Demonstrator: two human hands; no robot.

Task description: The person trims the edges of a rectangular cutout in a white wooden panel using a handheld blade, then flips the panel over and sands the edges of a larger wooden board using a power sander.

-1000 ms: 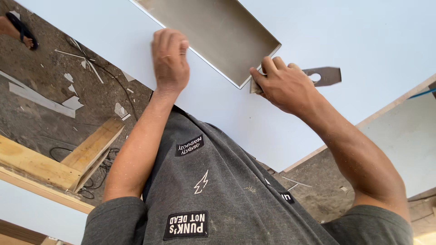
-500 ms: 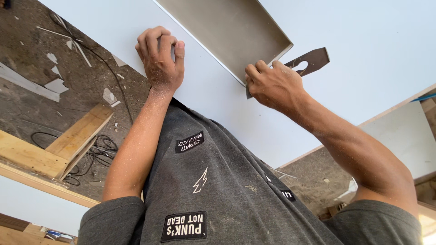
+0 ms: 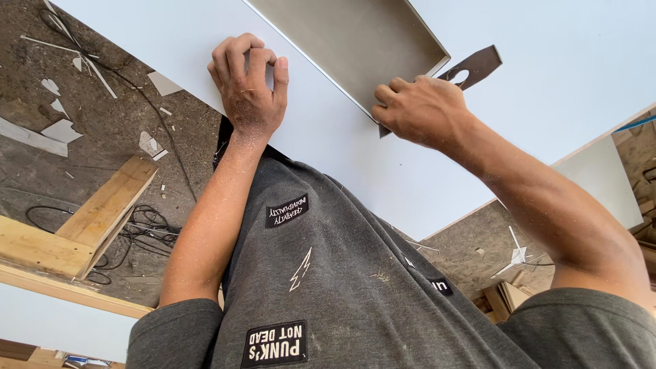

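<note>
1. Right hand (image 3: pixel 422 109): fingers curled tight around a flat metal blade (image 3: pixel 471 68) with a slotted hole; the blade's near end is hidden inside the grip.
2. The blade lies against the near corner of a shallow grey tray-like panel (image 3: pixel 355 41) with raised edges, which rests on the white worktop (image 3: pixel 547 61).
3. Left hand (image 3: pixel 247 85): fingers bent under, knuckles pressing on the worktop just beside the panel's long edge; nothing visibly held.
4. Below the worktop edge: dusty floor (image 3: pixel 89 143) with white offcuts, black cable and timber lengths (image 3: pixel 89 219).
</note>
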